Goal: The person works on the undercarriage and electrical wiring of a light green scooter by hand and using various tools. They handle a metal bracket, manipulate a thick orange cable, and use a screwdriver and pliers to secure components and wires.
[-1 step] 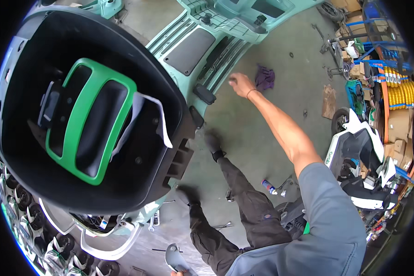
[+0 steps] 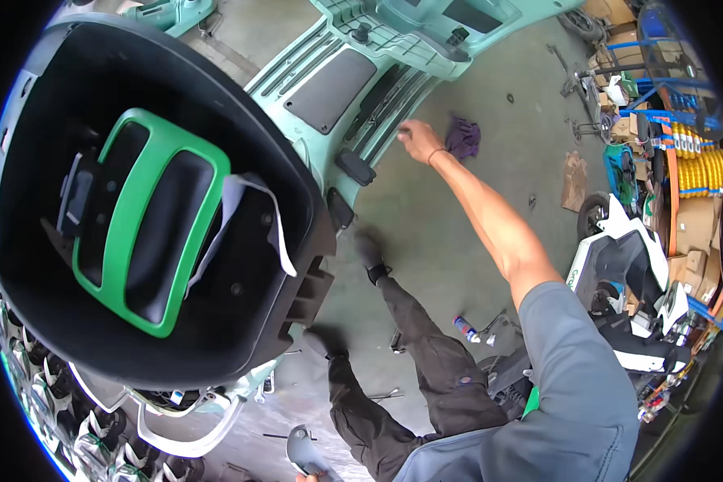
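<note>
My right hand (image 2: 420,141) reaches forward over the floor beside the mint-green footboard (image 2: 304,119) of a scooter. Its fingers are curled closed, and whatever they may hold is hidden. At the lower edge, my left hand (image 2: 307,477) shows only its fingertips, gripping a curved grey panel piece (image 2: 301,448). A large black storage tub (image 2: 233,337) fills the left side. Inside it lie a green frame (image 2: 121,233) with openings and a curled white strip (image 2: 279,237).
A purple rag (image 2: 463,136) lies on the floor past my right hand. Near my legs are a spray can (image 2: 465,328) and tools. A white scooter (image 2: 622,257) stands at right, before shelving with yellow coiled springs (image 2: 705,170). Several scooters line the lower left.
The view has shifted slightly, with the tub sitting a little lower and further left. My right hand has moved slightly, its fingers still curled. My left hand keeps its grip on the panel piece.
</note>
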`<act>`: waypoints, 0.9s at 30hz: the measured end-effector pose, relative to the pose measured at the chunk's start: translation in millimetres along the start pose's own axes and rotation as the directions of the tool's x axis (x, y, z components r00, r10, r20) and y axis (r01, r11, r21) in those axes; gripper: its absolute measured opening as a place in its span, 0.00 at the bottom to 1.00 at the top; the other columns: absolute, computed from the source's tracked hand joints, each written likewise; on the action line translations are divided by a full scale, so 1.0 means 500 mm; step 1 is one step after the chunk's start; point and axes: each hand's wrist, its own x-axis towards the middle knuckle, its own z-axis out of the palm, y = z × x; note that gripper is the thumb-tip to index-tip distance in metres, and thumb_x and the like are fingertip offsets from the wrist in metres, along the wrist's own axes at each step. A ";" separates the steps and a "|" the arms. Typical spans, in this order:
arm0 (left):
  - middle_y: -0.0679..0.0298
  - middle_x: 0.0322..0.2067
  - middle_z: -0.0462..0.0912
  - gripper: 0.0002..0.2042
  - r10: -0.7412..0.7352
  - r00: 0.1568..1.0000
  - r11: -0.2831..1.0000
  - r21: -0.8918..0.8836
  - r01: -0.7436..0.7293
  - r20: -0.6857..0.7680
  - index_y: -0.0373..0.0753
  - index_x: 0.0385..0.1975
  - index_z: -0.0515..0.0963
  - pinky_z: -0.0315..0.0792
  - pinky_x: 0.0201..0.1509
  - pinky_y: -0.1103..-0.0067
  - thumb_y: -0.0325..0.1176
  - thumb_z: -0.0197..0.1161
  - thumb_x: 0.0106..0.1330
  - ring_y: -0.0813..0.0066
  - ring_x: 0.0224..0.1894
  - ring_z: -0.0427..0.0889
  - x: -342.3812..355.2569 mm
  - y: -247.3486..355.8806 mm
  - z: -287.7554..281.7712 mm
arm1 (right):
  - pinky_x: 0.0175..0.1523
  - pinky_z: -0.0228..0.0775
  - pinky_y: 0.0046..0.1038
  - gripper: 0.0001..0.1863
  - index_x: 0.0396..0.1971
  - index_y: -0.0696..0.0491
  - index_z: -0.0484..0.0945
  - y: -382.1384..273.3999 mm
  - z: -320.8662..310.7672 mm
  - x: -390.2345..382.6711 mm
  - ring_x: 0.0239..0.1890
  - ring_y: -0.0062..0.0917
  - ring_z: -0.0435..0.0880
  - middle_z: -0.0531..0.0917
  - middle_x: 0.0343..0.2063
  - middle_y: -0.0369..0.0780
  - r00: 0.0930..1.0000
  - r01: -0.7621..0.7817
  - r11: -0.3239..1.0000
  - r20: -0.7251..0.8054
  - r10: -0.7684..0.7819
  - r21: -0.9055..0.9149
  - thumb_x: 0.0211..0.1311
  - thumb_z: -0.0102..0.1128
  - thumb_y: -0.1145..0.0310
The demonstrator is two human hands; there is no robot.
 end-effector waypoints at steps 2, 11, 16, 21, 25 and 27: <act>0.47 0.31 0.84 0.13 -0.004 0.999 1.000 0.001 0.004 0.036 0.36 0.34 0.84 0.75 0.44 0.60 0.37 0.61 0.54 0.47 0.37 0.83 -0.021 0.041 0.001 | 0.57 0.70 0.40 0.14 0.45 0.55 0.80 0.034 0.009 0.093 0.51 0.46 0.79 0.82 0.48 0.48 0.998 0.047 0.999 -0.044 -0.046 0.013 0.61 0.61 0.67; 0.46 0.33 0.84 0.12 -0.015 0.995 1.000 0.009 0.014 0.101 0.39 0.34 0.84 0.75 0.45 0.57 0.38 0.60 0.57 0.45 0.39 0.82 -0.095 0.161 -0.003 | 0.56 0.72 0.41 0.14 0.47 0.50 0.79 0.061 0.047 0.224 0.54 0.41 0.76 0.80 0.48 0.40 0.995 0.096 0.983 0.020 -0.094 -0.157 0.60 0.61 0.70; 0.46 0.34 0.84 0.12 -0.011 0.994 1.000 0.026 0.008 0.113 0.40 0.35 0.85 0.75 0.45 0.56 0.39 0.59 0.58 0.43 0.39 0.82 -0.120 0.174 -0.011 | 0.53 0.73 0.42 0.12 0.42 0.50 0.79 0.066 0.066 0.237 0.49 0.40 0.77 0.79 0.43 0.39 0.986 0.164 0.963 -0.002 -0.168 -0.215 0.58 0.60 0.72; 0.46 0.35 0.84 0.12 0.009 0.992 0.998 0.060 -0.017 0.128 0.42 0.35 0.85 0.75 0.46 0.54 0.39 0.59 0.60 0.42 0.40 0.82 -0.142 0.161 -0.019 | 0.50 0.72 0.44 0.11 0.40 0.53 0.78 0.071 0.071 0.242 0.46 0.43 0.77 0.79 0.40 0.43 0.975 0.214 0.961 -0.020 -0.221 -0.173 0.56 0.61 0.74; 0.46 0.36 0.84 0.12 0.100 0.988 0.988 0.110 -0.113 0.120 0.43 0.35 0.86 0.74 0.46 0.53 0.40 0.58 0.61 0.41 0.41 0.81 -0.166 0.139 -0.015 | 0.52 0.71 0.44 0.11 0.41 0.55 0.77 0.063 0.064 0.245 0.48 0.46 0.76 0.77 0.41 0.47 0.974 0.221 0.952 0.087 -0.207 -0.213 0.56 0.59 0.75; 0.45 0.33 0.83 0.12 0.137 0.988 0.975 0.165 -0.147 0.072 0.41 0.35 0.85 0.73 0.44 0.53 0.38 0.57 0.61 0.40 0.39 0.81 -0.168 0.146 -0.011 | 0.53 0.70 0.44 0.12 0.43 0.55 0.77 0.054 0.065 0.241 0.49 0.46 0.75 0.76 0.43 0.48 0.984 0.176 0.959 0.055 -0.168 -0.220 0.58 0.57 0.74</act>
